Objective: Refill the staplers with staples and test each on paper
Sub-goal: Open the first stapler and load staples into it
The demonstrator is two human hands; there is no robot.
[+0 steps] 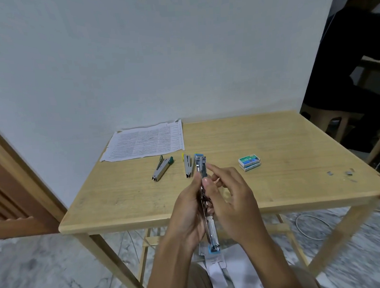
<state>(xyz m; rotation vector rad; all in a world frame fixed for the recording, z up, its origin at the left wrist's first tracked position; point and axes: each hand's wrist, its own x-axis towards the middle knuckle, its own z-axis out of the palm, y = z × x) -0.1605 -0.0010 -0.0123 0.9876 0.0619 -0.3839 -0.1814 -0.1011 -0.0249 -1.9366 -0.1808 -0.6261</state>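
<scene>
A blue stapler (210, 229) is swung wide open and held lengthwise above the table's front edge. My left hand (190, 213) grips its middle from the left. My right hand (230, 199) pinches it from the right, thumb and fingertips at the upper metal channel (201, 165). A green stapler (161, 168) and a yellow stapler (187, 165) lie on the wooden table (273, 138). Two stacked staple boxes (249, 161) sit to the right. Printed paper sheets (145, 142) lie at the back left.
Loose staple strips (348, 172) lie near the table's right edge. A wall stands behind the table, a wooden door (7, 190) to the left. Papers (216, 267) rest on my lap. A cable (309, 223) runs over the marble floor.
</scene>
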